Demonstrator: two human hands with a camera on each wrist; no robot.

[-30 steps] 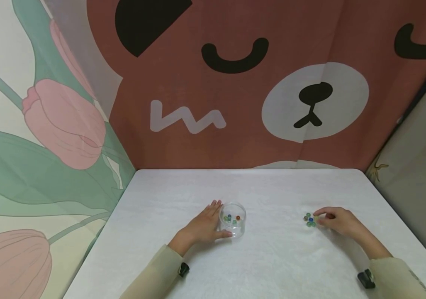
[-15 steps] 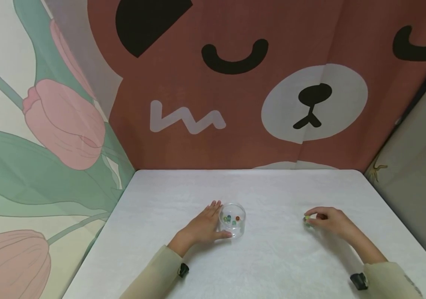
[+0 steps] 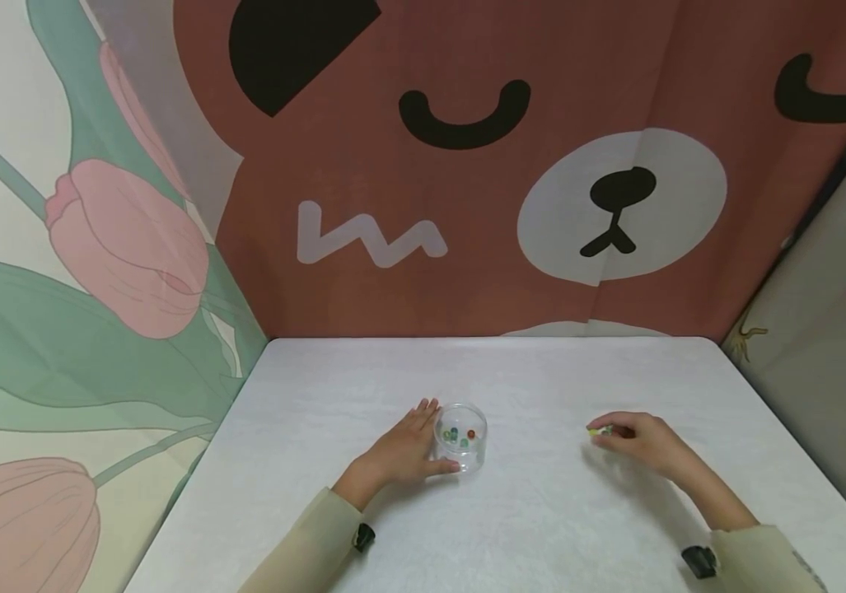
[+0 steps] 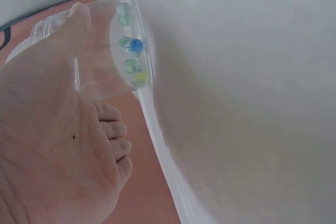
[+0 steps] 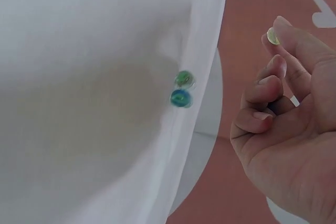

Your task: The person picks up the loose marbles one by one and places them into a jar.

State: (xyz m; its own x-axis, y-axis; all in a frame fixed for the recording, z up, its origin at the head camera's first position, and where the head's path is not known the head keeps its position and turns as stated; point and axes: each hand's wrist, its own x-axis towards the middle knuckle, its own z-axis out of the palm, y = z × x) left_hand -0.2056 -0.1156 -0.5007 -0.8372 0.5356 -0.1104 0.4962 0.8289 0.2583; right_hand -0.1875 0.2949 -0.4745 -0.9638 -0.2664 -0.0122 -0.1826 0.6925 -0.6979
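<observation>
My left hand (image 3: 404, 445) rests against the side of a clear jar (image 3: 471, 461), fingers straight along its left and thumb stretched across its front. Green, blue, yellow and orange marbles lie on the jar's bottom; a blue marble (image 4: 136, 45) shows through the wall in the left wrist view. Off to the right, my right hand (image 3: 641, 441) pinches a yellowish marble (image 5: 272, 36) between thumb and index fingertip, its other fingers curled. In the right wrist view a green marble (image 5: 184, 79) and a blue-green marble (image 5: 180, 98) sit on the table; in the head view my fingers mostly cover them.
A white cloth (image 3: 363, 535) covers the table. Behind its far edge stands a brown curtain (image 3: 363, 305) with a bear print, and a tulip-print curtain (image 3: 126, 247) hangs along the left. The tabletop between jar and right hand is bare white cloth.
My right hand has moved left across the marble group, the yellowish marble now in its pinch and raised from the table. My left hand and the jar have stayed put.
</observation>
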